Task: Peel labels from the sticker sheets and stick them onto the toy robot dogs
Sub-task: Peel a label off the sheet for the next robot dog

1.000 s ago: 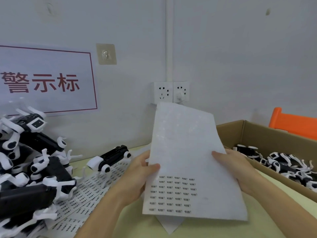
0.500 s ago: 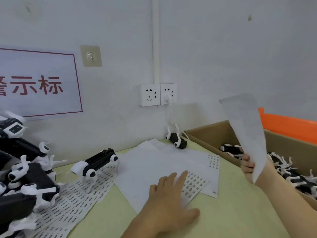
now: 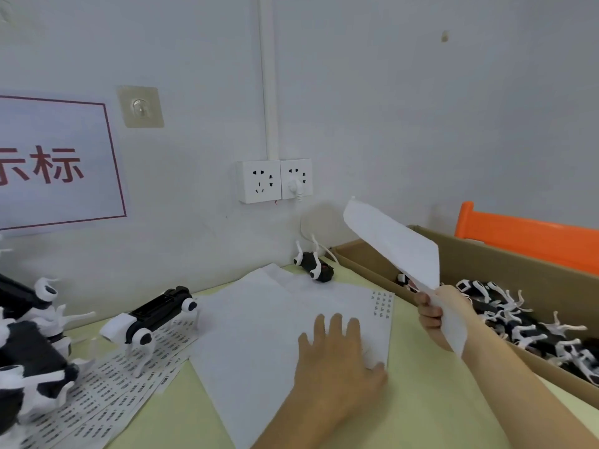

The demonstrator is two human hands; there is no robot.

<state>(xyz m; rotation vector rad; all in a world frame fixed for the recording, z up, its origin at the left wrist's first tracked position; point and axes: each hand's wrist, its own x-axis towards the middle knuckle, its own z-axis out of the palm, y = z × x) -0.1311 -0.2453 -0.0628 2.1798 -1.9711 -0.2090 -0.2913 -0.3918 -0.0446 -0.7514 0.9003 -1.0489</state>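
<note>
I note a grey wall behind the table, a cardboard box holding toy dogs, my left hand flat on the sheets, my right hand gripping a raised sheet.

— How many toy dogs stand apart on the counter?
— Two: one upright on the label strips, one on its back by the wall. The heap at the left and the boxful are too tangled to count.
— Wall sockets?
— Two.
— Hands?
— Two: left hand, right hand.
— Boxes?
— One cardboard box.
</note>
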